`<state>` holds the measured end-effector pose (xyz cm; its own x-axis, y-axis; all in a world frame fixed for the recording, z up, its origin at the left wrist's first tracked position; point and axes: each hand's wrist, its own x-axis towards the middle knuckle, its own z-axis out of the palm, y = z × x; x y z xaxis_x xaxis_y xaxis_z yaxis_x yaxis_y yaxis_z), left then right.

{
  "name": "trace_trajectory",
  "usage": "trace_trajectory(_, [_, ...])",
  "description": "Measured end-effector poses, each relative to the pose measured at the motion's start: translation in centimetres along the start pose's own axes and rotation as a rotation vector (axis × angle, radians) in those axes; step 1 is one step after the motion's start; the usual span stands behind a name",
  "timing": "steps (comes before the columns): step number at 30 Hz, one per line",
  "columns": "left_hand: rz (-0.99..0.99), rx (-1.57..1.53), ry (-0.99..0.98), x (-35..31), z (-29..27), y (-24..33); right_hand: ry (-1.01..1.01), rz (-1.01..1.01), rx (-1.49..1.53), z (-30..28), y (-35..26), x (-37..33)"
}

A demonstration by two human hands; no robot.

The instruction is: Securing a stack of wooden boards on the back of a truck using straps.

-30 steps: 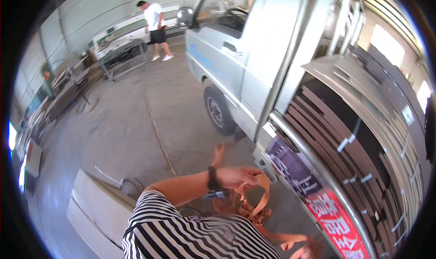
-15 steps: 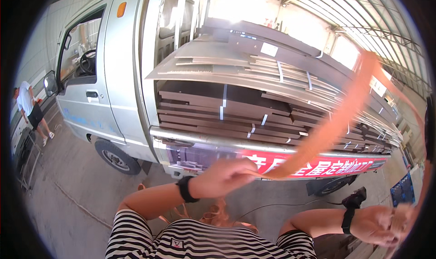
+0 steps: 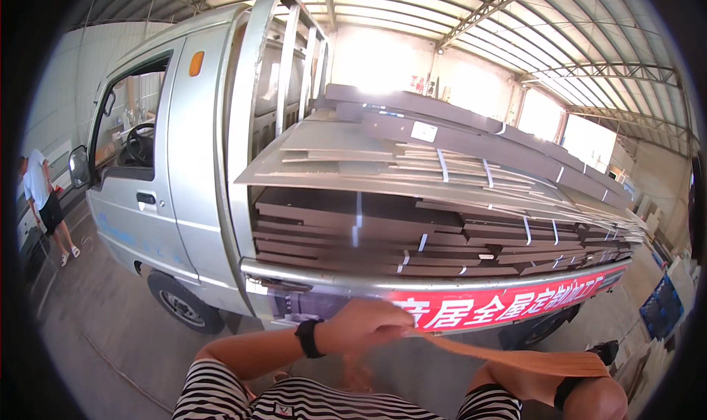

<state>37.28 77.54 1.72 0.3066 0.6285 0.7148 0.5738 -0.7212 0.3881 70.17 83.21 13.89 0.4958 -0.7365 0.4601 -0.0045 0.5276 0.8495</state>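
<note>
My left hand (image 3: 368,321), a dark band on its wrist, is closed on the end of a flat orange webbing strap (image 3: 508,355) in front of the truck's side panel. From there the strap runs rightward and passes across my right forearm near the wrist. My right hand (image 3: 600,401) is low at the lower right, beside the dark wristband; its fingers are hidden. Beyond both hands stands a silver flatbed truck (image 3: 199,140), its bed stacked with dark brown boards (image 3: 353,217) and thin pale sheets (image 3: 331,158), bound with white bands.
A red printed banner (image 3: 508,301) hangs along the truck's side rail (image 3: 353,278). At the far left a person (image 3: 46,199) in a light top bends beside the truck. A blue panel (image 3: 661,306) stands at the right. The front wheel (image 3: 180,301) rests on the concrete floor.
The strap has dropped from a high arc in front of the load to a low line over my right forearm. My right hand has moved lower and inward. The view has tilted up.
</note>
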Motion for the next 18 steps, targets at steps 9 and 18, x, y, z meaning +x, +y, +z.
trace_trajectory(9, [-0.387,-0.165,0.473,14.1,-1.8,-3.6,-0.950,0.843,-0.489,9.9,31.5,-14.1])
trace_trajectory(18, [-0.246,0.966,0.579,18.1,-6.1,-15.3,-0.633,1.098,-0.053,15.6,29.1,-27.5])
